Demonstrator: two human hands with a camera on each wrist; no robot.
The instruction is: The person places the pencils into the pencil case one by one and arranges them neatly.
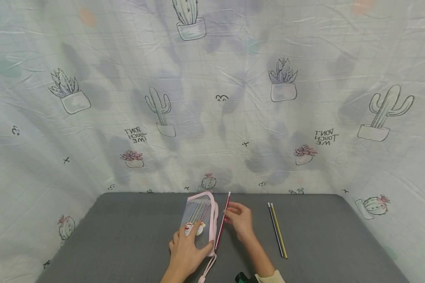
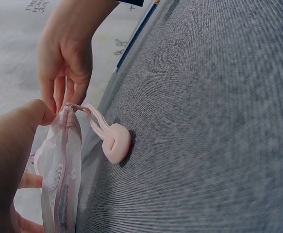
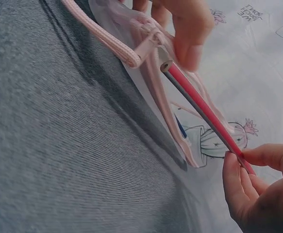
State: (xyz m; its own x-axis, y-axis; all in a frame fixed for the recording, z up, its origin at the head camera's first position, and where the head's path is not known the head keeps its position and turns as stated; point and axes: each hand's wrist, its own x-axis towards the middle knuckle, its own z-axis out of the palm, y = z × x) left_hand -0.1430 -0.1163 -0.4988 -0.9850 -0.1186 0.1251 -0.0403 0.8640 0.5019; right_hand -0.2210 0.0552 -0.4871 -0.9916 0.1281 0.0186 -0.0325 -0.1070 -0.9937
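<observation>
A see-through pencil case (image 1: 198, 212) with pink trim lies on the table, holding several pencils. My left hand (image 1: 187, 247) grips its near part, fingers spread over the front and thumb at the zip edge. In the left wrist view the zip (image 2: 63, 160) runs along the case's side. My right hand (image 1: 240, 220) pinches a red and dark-striped pencil (image 1: 222, 224) between thumb and fingers. That pencil slants beside the case's right edge, white tip away from me. In the right wrist view its flat end (image 3: 166, 66) is close to the case opening and the left thumb.
Two more pencils, one dark (image 1: 275, 232) and one yellow (image 1: 279, 232), lie side by side on the grey table (image 1: 322, 236) at the right. A pink wrist strap (image 2: 116, 143) trails from the zip toward me. A printed cloth (image 1: 219, 118) hangs behind the table.
</observation>
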